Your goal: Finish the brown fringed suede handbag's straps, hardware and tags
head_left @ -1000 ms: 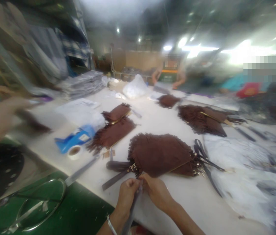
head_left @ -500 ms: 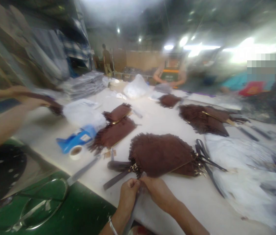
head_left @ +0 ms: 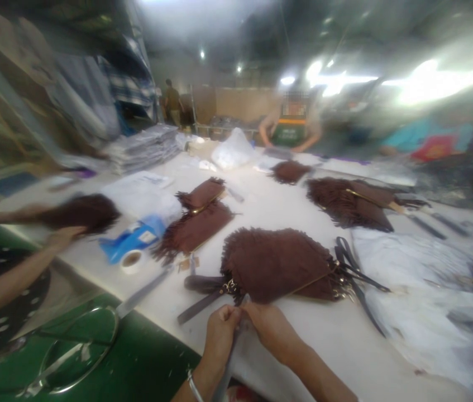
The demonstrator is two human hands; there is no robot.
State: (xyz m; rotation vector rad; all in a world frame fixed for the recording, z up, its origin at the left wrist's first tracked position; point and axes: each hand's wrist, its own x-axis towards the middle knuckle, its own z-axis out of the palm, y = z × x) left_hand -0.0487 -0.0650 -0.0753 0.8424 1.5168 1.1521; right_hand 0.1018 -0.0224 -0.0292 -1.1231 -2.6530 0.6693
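Observation:
My left hand (head_left: 220, 330) and my right hand (head_left: 270, 327) meet at the table's near edge, fingers pinched together. Between them they grip a dark strap (head_left: 228, 363) with a greyish, film-like covering; its length hangs down toward my lap. The fingertips hide its upper end. Just beyond my hands lies a brown fringed bag (head_left: 276, 262) with a gold-coloured zip edge, on top of another. Dark wrist straps (head_left: 205, 304) with metal clasps stick out at its left, and a looped black strap (head_left: 356, 268) at its right.
More fringed bags (head_left: 198, 229) lie left of centre, beside a tape roll (head_left: 131, 261) and blue packet (head_left: 129, 240). White plastic bags (head_left: 412, 301) spread at right. A co-worker's hands (head_left: 66, 237) hold another brown bag (head_left: 83, 212) at left. A metal-ringed stool (head_left: 79, 349) stands below.
My hands and the strap stay nearly still. The co-worker at left has brought the brown bag lower and over the table. The person across the table has shifted their arms slightly.

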